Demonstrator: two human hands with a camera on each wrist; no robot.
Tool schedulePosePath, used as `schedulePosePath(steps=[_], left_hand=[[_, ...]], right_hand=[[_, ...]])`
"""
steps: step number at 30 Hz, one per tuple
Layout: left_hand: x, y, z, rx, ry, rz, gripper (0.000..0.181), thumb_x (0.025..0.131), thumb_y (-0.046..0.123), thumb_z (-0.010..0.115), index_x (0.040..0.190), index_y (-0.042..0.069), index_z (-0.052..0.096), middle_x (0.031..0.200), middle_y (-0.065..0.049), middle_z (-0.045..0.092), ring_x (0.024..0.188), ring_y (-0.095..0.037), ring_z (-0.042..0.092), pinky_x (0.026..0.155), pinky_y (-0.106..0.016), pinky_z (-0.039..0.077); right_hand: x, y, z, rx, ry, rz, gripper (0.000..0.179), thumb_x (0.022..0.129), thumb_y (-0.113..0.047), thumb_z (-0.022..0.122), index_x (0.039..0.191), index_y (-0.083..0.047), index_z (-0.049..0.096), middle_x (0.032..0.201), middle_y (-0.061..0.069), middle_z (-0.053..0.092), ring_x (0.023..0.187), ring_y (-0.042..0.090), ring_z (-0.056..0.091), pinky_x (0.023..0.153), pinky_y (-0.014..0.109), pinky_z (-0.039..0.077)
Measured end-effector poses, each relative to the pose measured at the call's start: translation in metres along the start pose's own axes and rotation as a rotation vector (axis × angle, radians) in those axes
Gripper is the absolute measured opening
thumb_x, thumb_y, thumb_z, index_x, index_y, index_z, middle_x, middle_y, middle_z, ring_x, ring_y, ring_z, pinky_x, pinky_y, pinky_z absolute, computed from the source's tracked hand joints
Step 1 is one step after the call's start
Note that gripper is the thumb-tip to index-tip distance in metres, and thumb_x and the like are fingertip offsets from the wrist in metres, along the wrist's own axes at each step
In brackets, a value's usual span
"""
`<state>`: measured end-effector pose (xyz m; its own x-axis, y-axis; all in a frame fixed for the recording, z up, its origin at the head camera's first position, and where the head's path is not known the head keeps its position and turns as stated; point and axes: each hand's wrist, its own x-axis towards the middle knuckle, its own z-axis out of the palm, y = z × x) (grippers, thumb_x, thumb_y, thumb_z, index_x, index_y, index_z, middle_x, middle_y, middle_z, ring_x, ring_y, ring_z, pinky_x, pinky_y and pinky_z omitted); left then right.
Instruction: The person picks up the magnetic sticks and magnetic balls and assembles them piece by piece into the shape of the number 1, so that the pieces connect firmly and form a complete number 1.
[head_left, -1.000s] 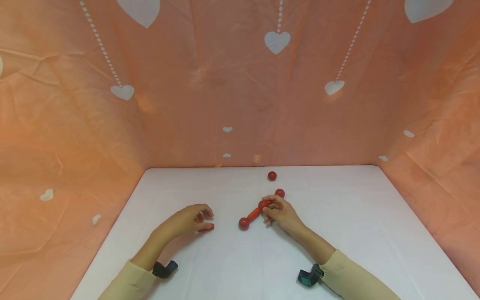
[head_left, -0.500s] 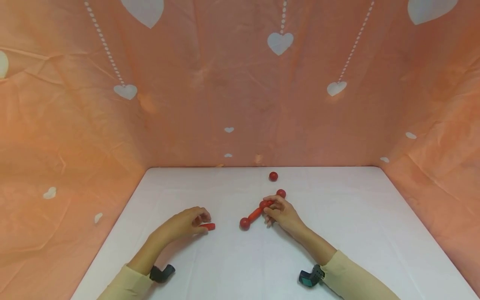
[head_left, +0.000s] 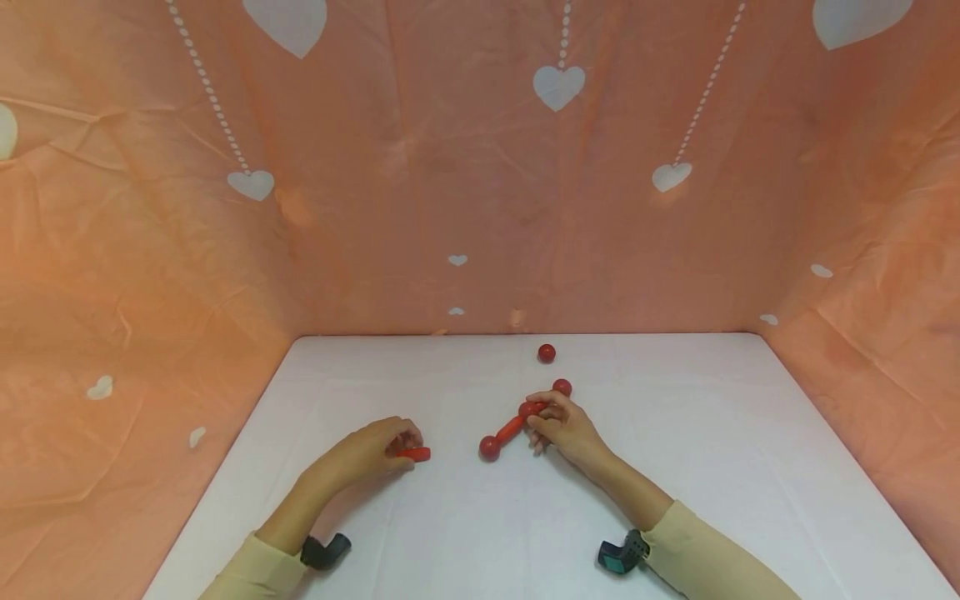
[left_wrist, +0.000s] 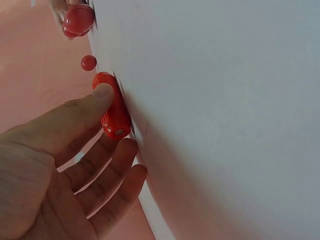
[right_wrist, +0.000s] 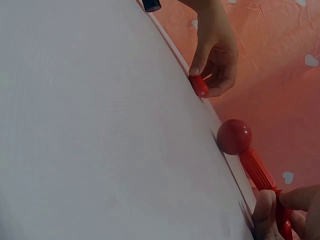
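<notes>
In the head view my left hand [head_left: 378,448] pinches a short red rod [head_left: 421,454] low over the table, left of centre. The left wrist view shows the thumb along the ribbed side of this rod [left_wrist: 116,112], which has a small silvery disc in its near end. My right hand [head_left: 566,429] grips the middle ball [head_left: 527,409] of a red chain. From that ball a red rod [head_left: 511,429] runs down-left to a ball [head_left: 489,448]; another ball [head_left: 562,387] sits at the far end, the link to it partly hidden by the fingers.
A loose red ball [head_left: 547,353] lies near the back edge of the white table [head_left: 637,375]. Orange cloth [head_left: 420,167] with pale hearts rises behind and at both sides. Each wrist wears a dark strapped device [head_left: 622,553].
My left fingers have come down and closed round the rod, which now shows more beyond the fingertips. The right hand and the chain keep their place.
</notes>
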<state>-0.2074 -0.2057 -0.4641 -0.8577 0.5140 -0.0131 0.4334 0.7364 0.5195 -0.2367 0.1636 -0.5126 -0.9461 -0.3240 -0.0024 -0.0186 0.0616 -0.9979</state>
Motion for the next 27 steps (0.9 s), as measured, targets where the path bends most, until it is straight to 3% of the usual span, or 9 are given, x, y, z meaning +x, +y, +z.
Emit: schedulePosePath(steps=[11, 20, 27], left_hand=[[0.0003, 0.0027, 0.0006, -0.012, -0.012, -0.028, 0.021, 0.094, 0.012, 0.084, 0.110, 0.017, 0.071, 0.097, 0.007, 0.067, 0.092, -0.014, 0.062, 0.086, -0.033, 0.056], [-0.0010, 0.0053, -0.0005, 0.004, -0.002, 0.019, 0.019, 0.094, 0.008, 0.082, 0.111, 0.012, 0.073, 0.098, 0.004, 0.067, 0.091, -0.015, 0.062, 0.084, -0.032, 0.056], [-0.0012, 0.0050, 0.0015, -0.004, -0.005, -0.012, 0.019, 0.096, 0.009, 0.080, 0.114, 0.014, 0.075, 0.100, 0.006, 0.067, 0.094, -0.016, 0.063, 0.089, -0.036, 0.057]], right_hand=[[-0.0002, -0.0004, -0.0002, -0.005, -0.004, -0.009, 0.042, 0.105, -0.007, 0.069, 0.143, 0.003, 0.055, 0.100, 0.016, 0.068, 0.075, 0.019, 0.068, 0.071, 0.027, 0.062], [-0.0001, 0.0002, -0.0005, -0.001, 0.002, -0.002, 0.041, 0.105, -0.007, 0.070, 0.142, 0.002, 0.056, 0.102, 0.018, 0.068, 0.076, 0.020, 0.068, 0.071, 0.027, 0.062], [0.0003, 0.0001, -0.0002, 0.006, 0.001, -0.003, 0.042, 0.105, -0.007, 0.070, 0.143, 0.003, 0.055, 0.102, 0.018, 0.068, 0.075, 0.019, 0.068, 0.071, 0.027, 0.062]])
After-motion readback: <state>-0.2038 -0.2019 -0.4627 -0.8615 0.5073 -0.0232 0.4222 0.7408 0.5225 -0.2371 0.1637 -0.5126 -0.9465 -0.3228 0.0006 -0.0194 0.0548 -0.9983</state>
